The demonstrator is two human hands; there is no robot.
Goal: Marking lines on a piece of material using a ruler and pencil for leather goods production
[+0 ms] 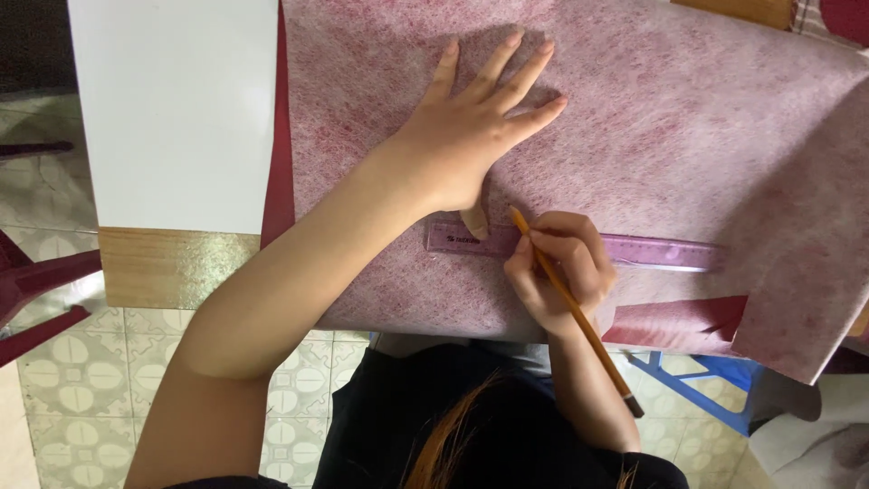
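Pinkish fibrous fabric (652, 118) covers the table, and my left hand (471, 136) lies spread wide on it, only the thumb pinning the purple ruler (652, 252). My right hand (557, 267) grips the pencil (575, 308), tip at the ruler's upper edge. With so little weight on it, I think the ruler could pivot, or the soft fabric could drag and bend my line.
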